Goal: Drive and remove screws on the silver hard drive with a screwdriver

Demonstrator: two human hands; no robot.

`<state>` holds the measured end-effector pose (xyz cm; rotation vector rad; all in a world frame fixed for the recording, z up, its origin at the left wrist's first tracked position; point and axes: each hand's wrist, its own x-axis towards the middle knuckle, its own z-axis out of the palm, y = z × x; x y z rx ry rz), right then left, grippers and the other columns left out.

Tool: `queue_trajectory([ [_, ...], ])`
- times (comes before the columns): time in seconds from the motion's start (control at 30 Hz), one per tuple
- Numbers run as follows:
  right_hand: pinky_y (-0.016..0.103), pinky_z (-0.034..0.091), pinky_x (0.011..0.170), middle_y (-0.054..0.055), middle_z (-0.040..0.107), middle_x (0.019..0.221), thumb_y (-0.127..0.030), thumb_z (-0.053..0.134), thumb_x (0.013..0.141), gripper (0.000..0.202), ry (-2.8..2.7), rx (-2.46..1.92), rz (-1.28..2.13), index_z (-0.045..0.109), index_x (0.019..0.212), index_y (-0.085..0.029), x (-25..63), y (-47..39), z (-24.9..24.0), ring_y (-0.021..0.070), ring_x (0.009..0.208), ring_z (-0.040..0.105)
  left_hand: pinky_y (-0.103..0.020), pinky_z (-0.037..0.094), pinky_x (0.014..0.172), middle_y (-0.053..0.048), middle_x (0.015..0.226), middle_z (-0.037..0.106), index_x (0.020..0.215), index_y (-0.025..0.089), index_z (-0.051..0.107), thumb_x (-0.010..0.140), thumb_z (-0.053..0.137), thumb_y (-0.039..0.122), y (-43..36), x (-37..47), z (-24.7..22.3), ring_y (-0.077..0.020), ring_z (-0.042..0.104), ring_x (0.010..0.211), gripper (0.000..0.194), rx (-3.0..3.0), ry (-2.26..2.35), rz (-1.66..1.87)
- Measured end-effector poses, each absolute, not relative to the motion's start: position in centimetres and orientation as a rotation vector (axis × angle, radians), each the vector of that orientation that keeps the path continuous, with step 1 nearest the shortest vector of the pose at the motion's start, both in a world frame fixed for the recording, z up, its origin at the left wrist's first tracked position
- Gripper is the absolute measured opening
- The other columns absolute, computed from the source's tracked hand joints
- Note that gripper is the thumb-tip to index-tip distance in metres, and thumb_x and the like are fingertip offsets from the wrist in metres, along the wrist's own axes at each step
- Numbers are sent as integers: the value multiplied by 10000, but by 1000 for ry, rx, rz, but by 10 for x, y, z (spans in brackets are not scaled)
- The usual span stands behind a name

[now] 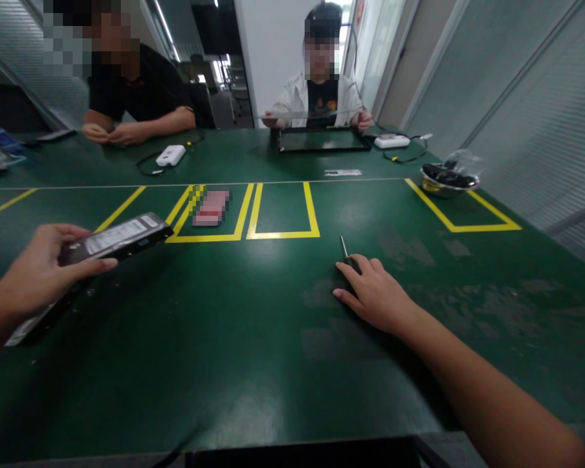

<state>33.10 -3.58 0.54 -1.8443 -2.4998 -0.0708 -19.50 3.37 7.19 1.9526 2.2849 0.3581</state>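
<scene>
Above the green table [277,292], your left hand [61,266] grips a hard drive [121,239], raised and tilted; your right hand [373,289] is closed around a screwdriver [346,252] at the tabletop.

Looks like an office meeting room: frosted-glass partition with blinds [531,84], long green worktop [273,364] marked in yellow tape [285,234].

The bare left hand [61,260] is up on the left side, with its thumb and fingers curled in a grip. The bare right hand [373,289] is low and palm down, with its fingers bent and closed in a grip. The right arm reaches in from the bottom right corner.
</scene>
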Motion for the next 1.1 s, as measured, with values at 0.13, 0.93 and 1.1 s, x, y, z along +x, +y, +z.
queue_trajectory([
  [0.13, 478, 485, 975, 211, 497, 1411, -530, 412, 957, 600, -2499, -1835, -71, 511, 1422, -163, 332, -36, 4, 348, 1185, 522, -371, 459, 934, -66, 1262, 489, 1112, 219, 356, 739, 650, 601, -2, -140, 62, -255, 527, 1090, 609, 1987, 1895, 454],
  [0.93, 488, 490, 975, 214, 503, 1390, -534, 401, 960, 602, -2507, -1837, -98, 517, 1417, -159, 331, -36, 3, 353, 1169, 529, -522, 476, 935, -174, 1336, 479, 1234, 217, 571, 766, 595, 718, -71, 11, 34, -370, 531, 1153, 686, 2454, 1487, 52],
  [1.1, 485, 490, 968, 215, 507, 1386, -524, 413, 959, 592, -2506, -1843, -105, 523, 1411, -158, 331, -36, 4, 357, 1167, 531, -487, 523, 941, -152, 1540, 251, 1409, 290, 454, 777, 664, 591, -81, 22, 38, -332, 609, 1120, 730, 2334, 1322, -17],
])
